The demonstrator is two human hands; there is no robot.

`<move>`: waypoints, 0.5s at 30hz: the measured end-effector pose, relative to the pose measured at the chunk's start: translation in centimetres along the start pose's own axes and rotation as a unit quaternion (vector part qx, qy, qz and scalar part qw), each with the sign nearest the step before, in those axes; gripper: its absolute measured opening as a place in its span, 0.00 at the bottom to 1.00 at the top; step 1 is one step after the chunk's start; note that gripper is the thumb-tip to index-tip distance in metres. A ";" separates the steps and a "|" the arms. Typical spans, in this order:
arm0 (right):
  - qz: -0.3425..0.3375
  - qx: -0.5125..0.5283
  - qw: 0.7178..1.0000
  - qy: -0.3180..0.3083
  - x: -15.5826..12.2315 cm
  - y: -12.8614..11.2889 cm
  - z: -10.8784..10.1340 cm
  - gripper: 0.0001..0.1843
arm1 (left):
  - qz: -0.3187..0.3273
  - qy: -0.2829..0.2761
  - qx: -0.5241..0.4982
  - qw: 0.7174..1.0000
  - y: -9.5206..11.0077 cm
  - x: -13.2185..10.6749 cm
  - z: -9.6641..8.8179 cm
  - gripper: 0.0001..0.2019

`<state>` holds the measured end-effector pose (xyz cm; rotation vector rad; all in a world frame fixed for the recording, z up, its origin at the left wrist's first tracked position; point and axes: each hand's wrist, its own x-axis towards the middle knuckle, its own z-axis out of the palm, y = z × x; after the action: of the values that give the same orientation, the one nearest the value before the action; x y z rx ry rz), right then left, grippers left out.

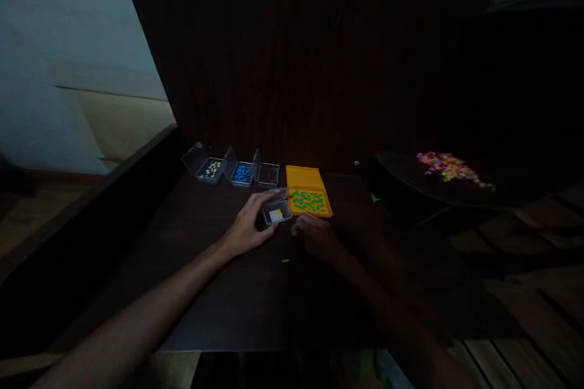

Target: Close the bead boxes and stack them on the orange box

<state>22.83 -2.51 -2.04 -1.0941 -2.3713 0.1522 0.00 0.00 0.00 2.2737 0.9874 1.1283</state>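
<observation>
My left hand [249, 223] grips the left side of a small clear plastic box [276, 212] with yellow beads inside, its lid hinged open. Just right of the box, my right hand [314, 236] rests in shadow on the dark table [228, 292], fingers curled close to the box's corner; what they pinch, if anything, is hidden. An orange case [308, 192] holding green beads lies open right behind the clear box. One small yellow bead [285, 261] lies loose on the table below my hands.
Three more open clear boxes stand in a row at the back: white beads [210, 169], blue beads [241, 174], dark red beads [267, 174]. A dark tray [410, 185] with a heap of mixed coloured beads [449, 168] sits to the right. The room is dim.
</observation>
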 end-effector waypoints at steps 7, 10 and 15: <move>0.037 0.051 0.996 0.055 0.2 0.2 -1.5 0.11 | -0.001 -0.004 -0.013 1.000 -0.3 -0.1 0.2 0.29; 0.070 0.087 0.987 0.113 0.7 -0.1 -2.3 0.10 | 0.000 -0.014 -0.024 1.000 -0.3 -0.2 0.5 0.30; 0.067 0.109 0.981 0.143 1.3 -1.3 -1.7 0.11 | 0.023 -0.035 -0.042 0.998 0.7 -0.4 1.1 0.31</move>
<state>22.04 -2.62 0.33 -1.0886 -1.9768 0.2748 1.07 -0.80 -0.40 2.2641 0.8486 1.0795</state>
